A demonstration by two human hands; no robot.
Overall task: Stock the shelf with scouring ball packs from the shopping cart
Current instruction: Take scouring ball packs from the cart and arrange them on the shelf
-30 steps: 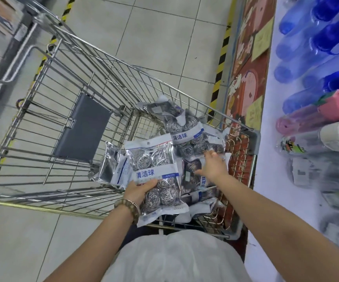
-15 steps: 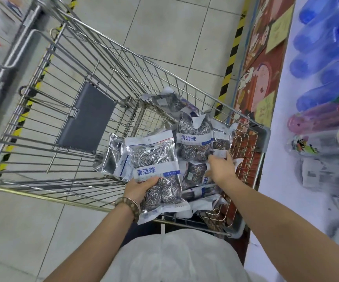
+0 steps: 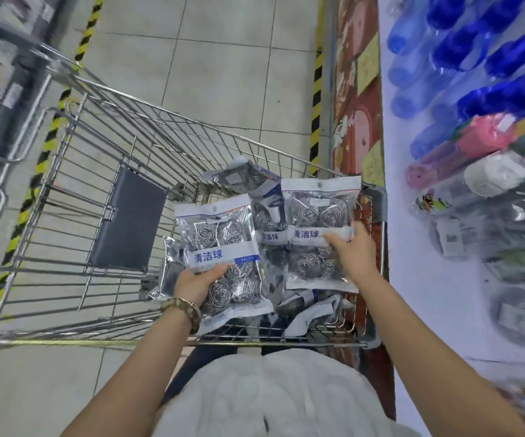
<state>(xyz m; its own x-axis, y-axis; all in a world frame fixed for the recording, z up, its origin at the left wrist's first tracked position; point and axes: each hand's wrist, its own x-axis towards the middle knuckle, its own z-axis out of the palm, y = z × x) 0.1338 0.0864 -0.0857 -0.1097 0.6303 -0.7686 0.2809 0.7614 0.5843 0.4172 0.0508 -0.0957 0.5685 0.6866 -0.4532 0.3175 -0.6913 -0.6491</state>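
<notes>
Silvery steel balls show through two clear packs held above the shopping cart [image 3: 97, 342]. The right pack [image 3: 319, 212] sits in the right hand [image 3: 354, 252], fingers [image 3: 337, 238] curled across its label. The left pack [image 3: 220, 234] is gripped at its lower half by the left hand [image 3: 196, 280]. Both point their long axis away from the person. The shelf [image 3: 412, 294] lies just right of the cart, so the right hand is nearer and would likely go first. Loose packs [image 3: 269, 216] lie in the cart beneath.

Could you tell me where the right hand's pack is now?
The pack is right of centre in the head view, in the right hand, over the cart.
</notes>
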